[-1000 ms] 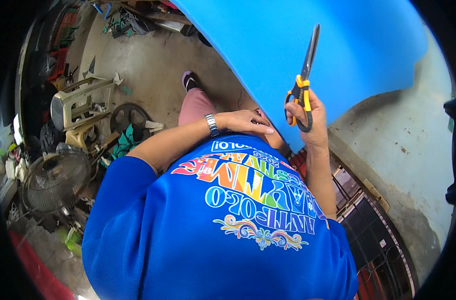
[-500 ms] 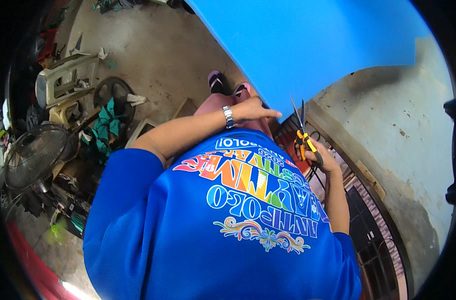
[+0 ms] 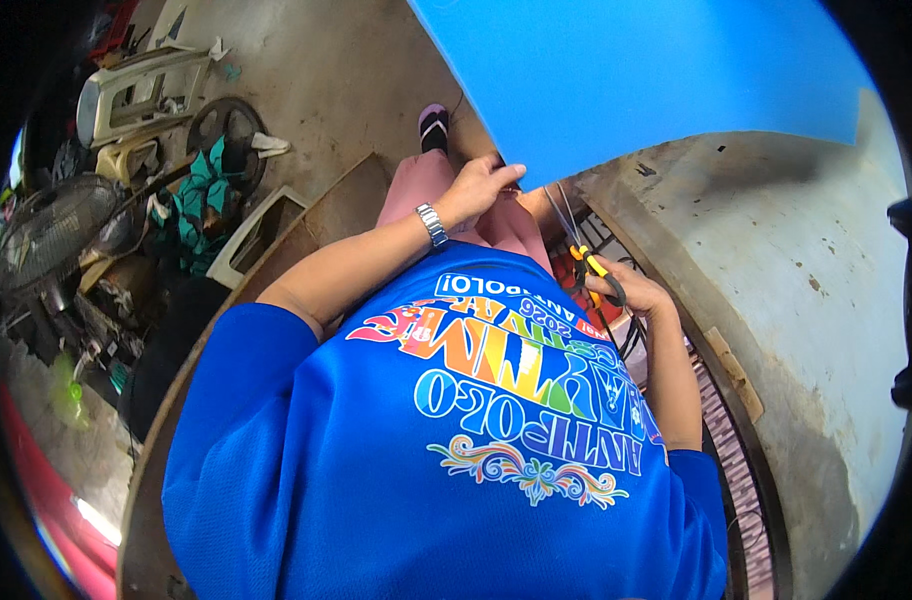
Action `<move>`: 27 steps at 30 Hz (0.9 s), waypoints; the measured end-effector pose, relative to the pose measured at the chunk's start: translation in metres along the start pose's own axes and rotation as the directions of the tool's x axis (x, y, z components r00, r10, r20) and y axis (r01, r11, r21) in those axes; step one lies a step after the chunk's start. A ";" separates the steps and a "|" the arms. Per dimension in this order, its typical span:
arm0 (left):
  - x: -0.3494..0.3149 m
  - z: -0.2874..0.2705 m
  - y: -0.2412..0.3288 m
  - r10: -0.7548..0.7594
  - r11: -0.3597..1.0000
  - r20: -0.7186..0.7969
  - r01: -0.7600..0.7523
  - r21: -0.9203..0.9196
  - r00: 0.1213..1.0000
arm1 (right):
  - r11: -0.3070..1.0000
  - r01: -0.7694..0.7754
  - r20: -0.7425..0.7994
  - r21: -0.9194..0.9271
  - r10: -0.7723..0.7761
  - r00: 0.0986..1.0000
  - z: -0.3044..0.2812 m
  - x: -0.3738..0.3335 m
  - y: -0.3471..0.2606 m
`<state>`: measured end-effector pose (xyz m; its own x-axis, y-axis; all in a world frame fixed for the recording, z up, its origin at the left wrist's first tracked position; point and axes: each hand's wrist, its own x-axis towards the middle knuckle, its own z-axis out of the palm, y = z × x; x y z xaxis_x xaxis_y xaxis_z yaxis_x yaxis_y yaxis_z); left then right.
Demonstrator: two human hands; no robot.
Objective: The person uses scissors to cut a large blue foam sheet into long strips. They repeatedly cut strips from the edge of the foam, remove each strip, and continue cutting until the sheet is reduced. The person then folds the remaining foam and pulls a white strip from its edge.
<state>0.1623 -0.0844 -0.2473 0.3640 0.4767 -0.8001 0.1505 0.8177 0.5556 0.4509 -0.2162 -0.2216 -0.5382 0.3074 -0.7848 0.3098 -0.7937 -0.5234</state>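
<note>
My left hand (image 3: 479, 190), with a metal-band watch on the wrist, pinches the near corner of a large, flat blue sheet (image 3: 656, 80). The sheet spreads forward and to the right, its near edge curving. In my right hand (image 3: 641, 295) is a pair of scissors (image 3: 581, 245) with yellow, orange and black handles. Their long blades point away from me, slightly parted, with the tips close to the right of the sheet's corner. I cannot make out whether they touch it.
On the left are a standing fan (image 3: 61, 230), a pale plastic stool (image 3: 141, 95), a dark round base (image 3: 226, 140) and green cloth scraps (image 3: 204, 195). A wooden edge (image 3: 326, 200) runs along my left. A grey surface (image 3: 776, 290) lies on the right.
My left hand has moved slightly left and away from me, and the sheet's corner has shifted the same way. The scissors have moved left, with their blades closer together.
</note>
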 end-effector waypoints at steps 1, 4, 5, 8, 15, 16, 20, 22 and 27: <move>-0.001 0.002 -0.005 0.039 0.999 -0.040 -0.040 -0.032 0.998 | 1.000 -0.007 0.021 -0.025 0.008 1.000 -0.004 -0.002 -0.001; -0.004 0.015 -0.018 0.189 0.968 -0.183 -0.214 -0.129 0.965 | 1.000 0.006 0.076 0.000 -0.006 0.997 -0.011 -0.008 -0.005; -0.006 0.021 -0.021 0.230 0.962 -0.228 -0.257 -0.094 0.946 | 0.999 0.016 0.073 0.028 -0.018 0.997 -0.012 -0.008 -0.006; -0.013 0.037 -0.025 0.422 0.900 -0.335 -0.435 0.039 0.843 | 0.998 0.029 0.124 0.048 -0.035 0.992 -0.012 0.003 -0.013; -0.029 0.052 -0.026 0.668 0.732 -0.387 -0.655 0.189 0.635 | 0.991 0.135 0.152 -0.011 -0.132 0.979 -0.008 0.035 -0.020; -0.031 0.052 -0.027 0.668 0.735 -0.383 -0.646 0.204 0.638 | 0.990 0.141 0.168 -0.016 -0.137 0.976 -0.007 0.036 -0.020; -0.037 0.057 -0.026 0.710 0.704 -0.353 -0.600 0.380 0.609 | 0.985 0.168 0.174 -0.044 -0.158 0.972 -0.002 0.036 -0.020; -0.038 0.061 -0.024 0.705 0.704 -0.386 -0.653 0.278 0.596 | 0.983 0.182 0.156 -0.014 -0.178 0.972 0.001 0.037 -0.022; -0.045 0.063 -0.019 0.665 0.735 -0.374 -0.653 0.179 0.646 | 0.981 0.192 0.121 0.028 -0.194 0.973 0.004 0.034 -0.033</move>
<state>0.2013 -0.1412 -0.2076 -0.0088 0.9727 -0.2320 0.0373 0.2321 0.9720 0.4191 -0.1818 -0.2297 -0.6787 0.3903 -0.6221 0.1781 -0.7343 -0.6550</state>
